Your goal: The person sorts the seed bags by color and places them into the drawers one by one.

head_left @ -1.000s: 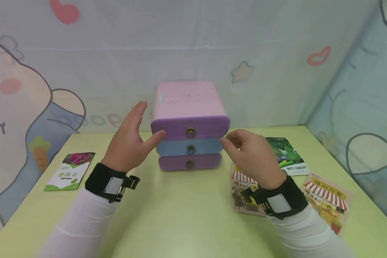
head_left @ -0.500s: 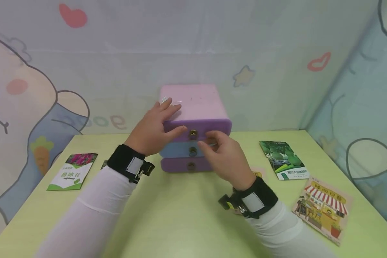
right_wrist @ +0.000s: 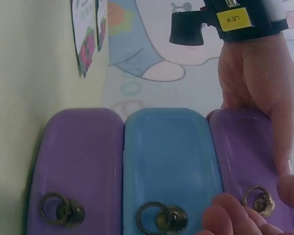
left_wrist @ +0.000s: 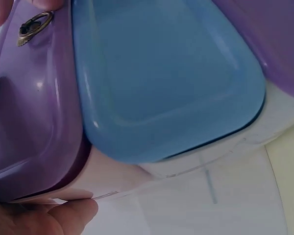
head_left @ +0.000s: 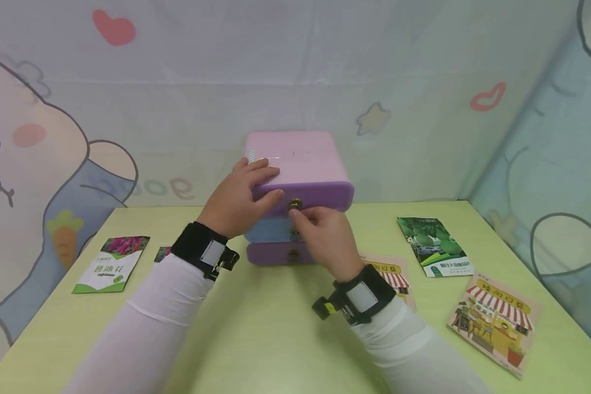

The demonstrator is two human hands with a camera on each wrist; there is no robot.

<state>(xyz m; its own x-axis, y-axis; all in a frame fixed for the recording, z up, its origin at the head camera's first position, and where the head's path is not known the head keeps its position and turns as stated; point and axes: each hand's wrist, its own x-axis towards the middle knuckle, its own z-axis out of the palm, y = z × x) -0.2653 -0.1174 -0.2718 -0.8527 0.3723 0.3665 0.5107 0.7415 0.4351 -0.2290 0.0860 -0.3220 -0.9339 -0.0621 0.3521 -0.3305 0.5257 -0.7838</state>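
Note:
A small chest of drawers (head_left: pixel 295 156) stands at the back of the table, with a pink top and a purple top drawer (head_left: pixel 325 194). Beneath it are a blue drawer (left_wrist: pixel 166 73) and a lower purple drawer (right_wrist: pixel 81 156). My left hand (head_left: pixel 233 200) rests on the chest's upper left corner, its thumb across the top drawer's front. At that drawer's brass ring pull (right_wrist: pixel 256 197) is my right hand (head_left: pixel 327 238). Its thumb and bent fingers lie on either side of the ring, with a gap between them in the right wrist view.
Seed packets lie flat on the table (head_left: pixel 256 339). On the left are a white-and-pink packet (head_left: pixel 110 265) and another (head_left: pixel 162 253), mostly behind my left arm. To the right are a green packet (head_left: pixel 434 246) and two shop-picture packets (head_left: pixel 494 323). A printed cloth backdrop (head_left: pixel 202 109) closes the back.
My left hand has moved right onto the chest's top corner. My right hand has moved left from beside the chest to the top drawer's ring pull. All drawers stay closed.

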